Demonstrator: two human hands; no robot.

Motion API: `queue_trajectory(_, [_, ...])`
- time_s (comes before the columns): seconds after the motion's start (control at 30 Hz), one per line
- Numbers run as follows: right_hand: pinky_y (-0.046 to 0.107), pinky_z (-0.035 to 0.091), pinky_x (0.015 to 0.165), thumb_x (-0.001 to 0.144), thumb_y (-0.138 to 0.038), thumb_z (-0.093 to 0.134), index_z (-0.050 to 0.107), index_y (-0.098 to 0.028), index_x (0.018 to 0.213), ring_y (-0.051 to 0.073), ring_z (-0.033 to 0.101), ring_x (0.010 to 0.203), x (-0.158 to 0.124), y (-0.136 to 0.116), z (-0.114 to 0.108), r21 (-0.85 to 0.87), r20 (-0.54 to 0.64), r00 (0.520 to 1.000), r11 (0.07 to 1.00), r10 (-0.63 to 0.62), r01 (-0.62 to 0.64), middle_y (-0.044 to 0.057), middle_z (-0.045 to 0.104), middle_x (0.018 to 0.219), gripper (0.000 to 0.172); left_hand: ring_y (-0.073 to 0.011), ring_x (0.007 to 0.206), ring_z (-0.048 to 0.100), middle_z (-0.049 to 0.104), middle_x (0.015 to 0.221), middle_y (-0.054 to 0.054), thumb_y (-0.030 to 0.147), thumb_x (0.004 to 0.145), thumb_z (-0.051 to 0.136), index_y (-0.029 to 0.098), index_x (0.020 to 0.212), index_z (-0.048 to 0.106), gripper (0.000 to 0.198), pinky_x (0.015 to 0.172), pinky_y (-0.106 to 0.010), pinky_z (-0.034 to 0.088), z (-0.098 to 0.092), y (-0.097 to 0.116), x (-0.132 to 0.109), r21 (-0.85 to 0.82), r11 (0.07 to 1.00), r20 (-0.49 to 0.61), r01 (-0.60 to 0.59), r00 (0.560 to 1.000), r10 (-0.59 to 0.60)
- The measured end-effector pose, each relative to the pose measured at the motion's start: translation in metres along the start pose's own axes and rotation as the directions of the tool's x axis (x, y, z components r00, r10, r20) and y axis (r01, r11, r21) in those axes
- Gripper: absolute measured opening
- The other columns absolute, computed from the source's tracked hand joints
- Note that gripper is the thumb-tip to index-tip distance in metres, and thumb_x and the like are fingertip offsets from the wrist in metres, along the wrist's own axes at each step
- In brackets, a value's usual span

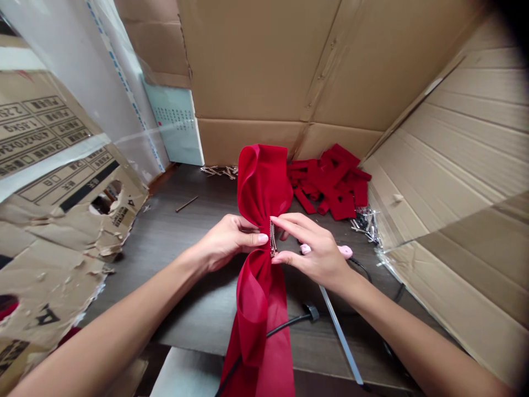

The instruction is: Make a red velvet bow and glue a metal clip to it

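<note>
A large red fabric bow (264,182) stands lengthwise before me, its loops above and below a gathered middle and its tails hanging past the table's front edge. My left hand (231,240) pinches that gathered middle from the left, thumb on top. At the right side of the middle lies a metal hair clip (273,238). My right hand (312,245) grips the clip, index finger at its upper end and thumb at its lower end. Partly behind my right hand is a pink glue gun (345,252), with a clear glue stick (341,336) reaching toward the front edge.
Red fabric pieces (334,179) lie heaped at the back right, beside a pile of metal clips (367,223). More clips (219,172) lie at the back. A thin brown rod (187,204) rests at left. Cardboard walls (256,60) surround the dark table (165,220). A black cable (289,324) crosses the bow's tails.
</note>
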State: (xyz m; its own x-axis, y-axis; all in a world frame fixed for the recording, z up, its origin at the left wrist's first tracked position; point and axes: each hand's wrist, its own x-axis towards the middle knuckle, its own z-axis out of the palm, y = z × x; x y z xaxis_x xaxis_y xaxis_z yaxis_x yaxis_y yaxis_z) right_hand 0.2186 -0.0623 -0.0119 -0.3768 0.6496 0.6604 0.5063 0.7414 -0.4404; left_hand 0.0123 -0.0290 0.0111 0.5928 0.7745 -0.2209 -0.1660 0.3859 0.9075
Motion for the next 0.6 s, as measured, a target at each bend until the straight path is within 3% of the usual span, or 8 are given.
queue_trajectory(0.43, [0.044, 0.052, 0.091, 0.079, -0.047, 0.074, 0.063, -0.019, 0.13, 0.025, 0.068, 0.095, 0.0, 0.008, 0.01, -0.005, 0.011, 1.0, 1.0, -0.013, 0.013, 0.014, 0.067, 0.114, 0.059, -0.0152, 0.065, 0.067, 0.074, 0.07, -0.009, 0.026, 0.049, 0.094, 0.007, 0.08, 0.077, 0.04, 0.068, -0.026, 0.055, -0.006, -0.003, 0.004, 0.019, 1.0, -0.036, 0.021, 0.999, -0.021])
queue_trajectory(0.6, [0.046, 0.053, 0.092, 0.079, -0.04, 0.077, 0.062, -0.018, 0.131, 0.024, 0.068, 0.095, 0.0, 0.008, 0.016, -0.004, 0.065, 0.997, 0.999, 0.045, -0.045, 0.014, 0.066, 0.116, 0.059, -0.0153, 0.067, 0.065, 0.072, 0.071, -0.007, 0.038, 0.048, 0.093, 0.009, 0.074, 0.074, 0.043, 0.069, -0.028, 0.053, -0.011, -0.002, 0.005, 0.194, 0.98, -0.048, 0.031, 0.999, -0.023])
